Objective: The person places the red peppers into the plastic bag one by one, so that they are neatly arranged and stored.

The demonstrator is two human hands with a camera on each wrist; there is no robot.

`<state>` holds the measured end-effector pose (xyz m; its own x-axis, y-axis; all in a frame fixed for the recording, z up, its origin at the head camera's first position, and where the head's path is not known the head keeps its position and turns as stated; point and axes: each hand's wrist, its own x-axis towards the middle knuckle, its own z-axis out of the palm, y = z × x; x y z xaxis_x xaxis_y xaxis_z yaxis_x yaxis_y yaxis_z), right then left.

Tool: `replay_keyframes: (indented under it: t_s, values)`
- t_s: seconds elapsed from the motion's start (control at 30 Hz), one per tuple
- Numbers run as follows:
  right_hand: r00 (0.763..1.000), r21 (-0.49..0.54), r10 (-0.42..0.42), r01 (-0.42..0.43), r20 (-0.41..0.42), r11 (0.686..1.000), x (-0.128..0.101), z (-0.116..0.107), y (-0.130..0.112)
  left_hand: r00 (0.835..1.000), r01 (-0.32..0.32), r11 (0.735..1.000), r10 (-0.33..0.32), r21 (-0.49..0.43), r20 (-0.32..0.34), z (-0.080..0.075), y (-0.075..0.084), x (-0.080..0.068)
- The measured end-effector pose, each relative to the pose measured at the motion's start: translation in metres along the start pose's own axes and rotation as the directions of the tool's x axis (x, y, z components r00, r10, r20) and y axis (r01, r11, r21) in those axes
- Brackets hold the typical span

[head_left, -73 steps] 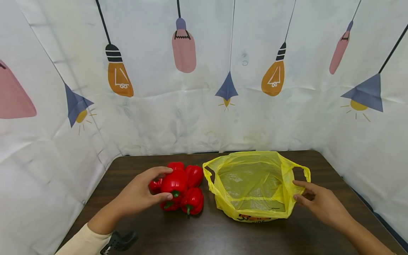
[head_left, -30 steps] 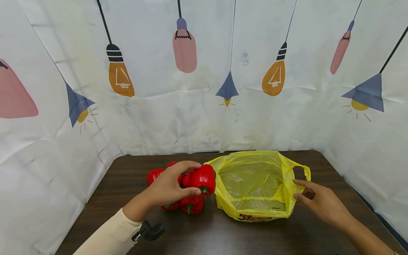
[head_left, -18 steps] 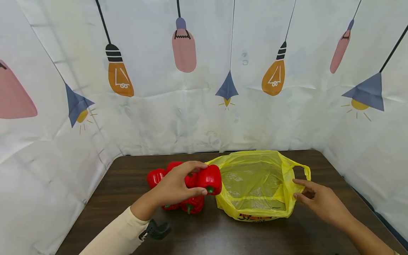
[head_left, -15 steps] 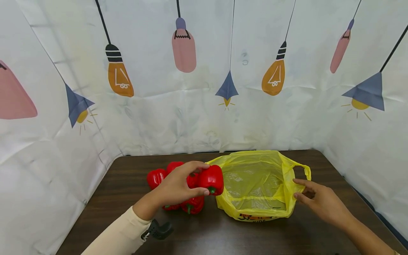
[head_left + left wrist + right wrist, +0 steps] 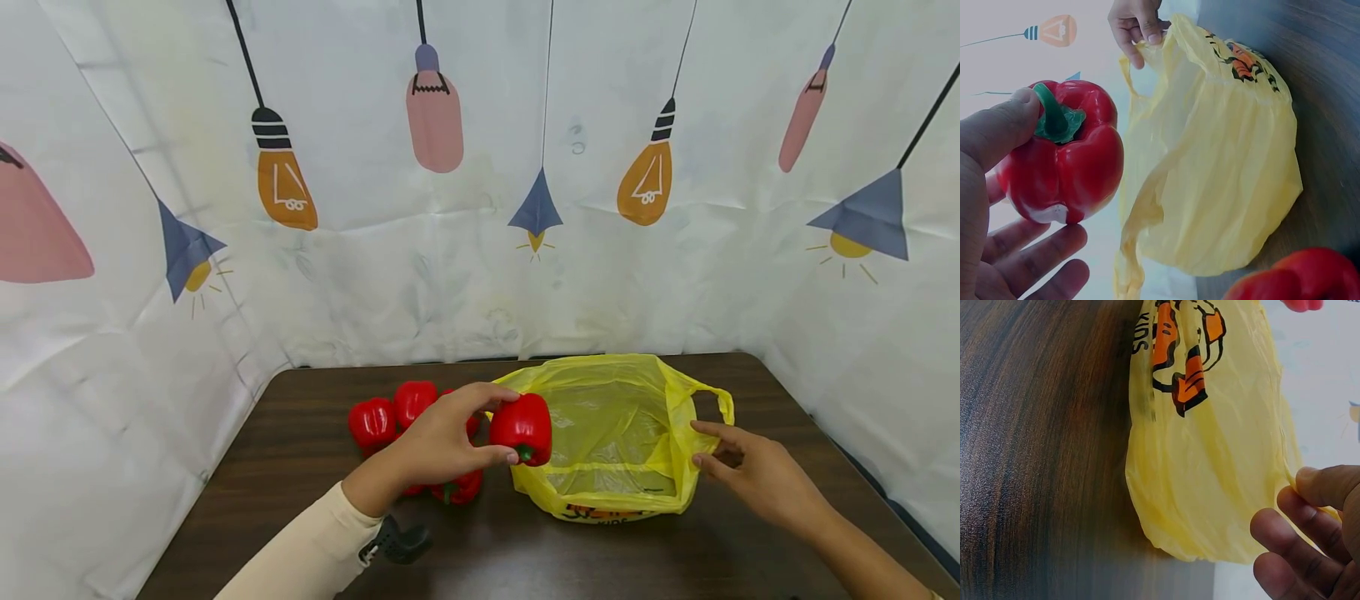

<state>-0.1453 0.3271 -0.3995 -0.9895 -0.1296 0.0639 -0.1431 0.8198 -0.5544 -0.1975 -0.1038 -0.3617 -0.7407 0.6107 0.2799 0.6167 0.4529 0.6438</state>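
A glossy red bell pepper with a green stem is in my left hand, gripped between thumb and fingers. In the head view it overlaps the left rim of a yellow plastic bag. The left wrist view shows the pepper raised beside the bag, its stem by my thumb. With thumb and forefinger, my right hand pinches the bag's right edge. That pinch also appears in the right wrist view, where my fingers hold the thin plastic. The bag stands with its mouth spread wide.
Several more red bell peppers lie on the dark wooden table, left of the bag and partly behind my left hand. A white curtain printed with lamps surrounds the table at the back and sides.
My left hand has lifted a bell pepper from the pile and carried it right, to the bag's left rim. My right hand keeps its pinch on the bag and has hardly moved.
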Motion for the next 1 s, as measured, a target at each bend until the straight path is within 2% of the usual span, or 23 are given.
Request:
replay_keyframes:
  t_s: [0.3,0.57,1.0]
  values:
    - [1.000,-0.005,-0.016,0.016,-0.017,1.000,0.000,-0.002,-0.001,1.000,-0.022,1.000,0.023,-0.016,0.013,0.012,0.006,0.008]
    - [1.000,-0.017,-0.020,0.020,-0.014,1.000,0.001,0.000,0.000,0.996,-0.077,0.997,0.078,-0.026,0.033,0.023,0.008,0.017]
    - [1.000,-0.017,-0.014,0.014,-0.010,1.000,0.001,0.000,-0.002,0.995,-0.088,0.996,0.089,-0.017,0.044,0.039,0.012,0.029]
